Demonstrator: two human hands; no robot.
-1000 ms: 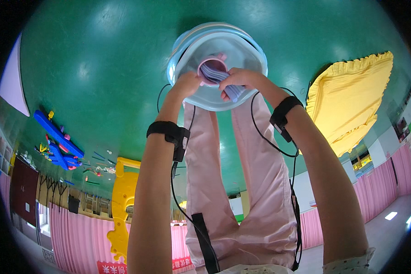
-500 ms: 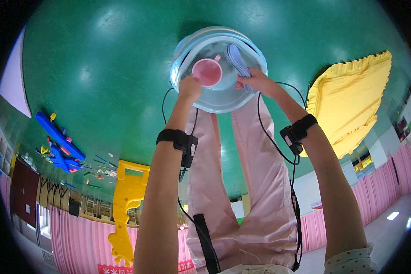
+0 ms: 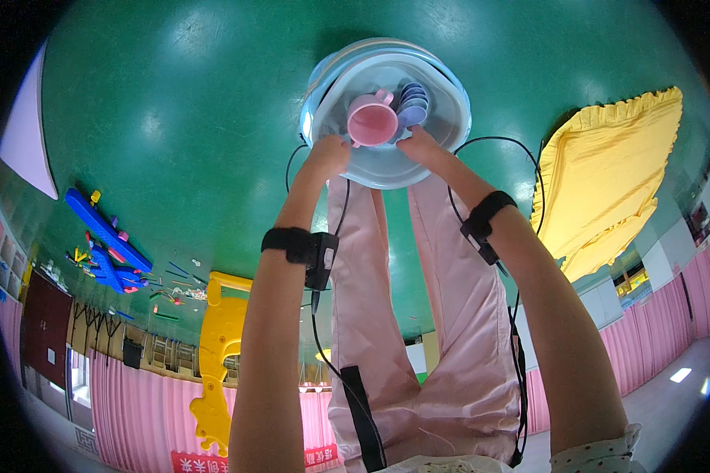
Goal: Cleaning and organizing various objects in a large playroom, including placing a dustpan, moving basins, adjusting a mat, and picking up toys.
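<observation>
A pale blue basin (image 3: 379,173) stands on the floor in front of my legs. Inside it a pink cup (image 3: 372,122) faces me with its open mouth, a handle pointing to the far side. My left hand (image 3: 331,155) is closed at the cup's lower left side, over the basin's near-left edge; its fingertips are partly hidden. To the right of the cup, several blue-lavender spoons (image 3: 412,106) lie nested, their bowls fanned out. My right hand (image 3: 422,147) is closed at the near end of these spoons, hiding their handles.
A yellow ruffled cloth (image 3: 615,185) lies at right on the green floor (image 3: 213,142). At left are blue plastic pieces (image 3: 106,236) with small scattered parts, and a yellow giraffe-shaped panel (image 3: 222,331). Black cables (image 3: 538,181) run along both my arms.
My right hand has turned the spoons, so their bowls now fan toward me. The cup shows more of its side, its mouth tilted toward me. My left hand stays beside it.
</observation>
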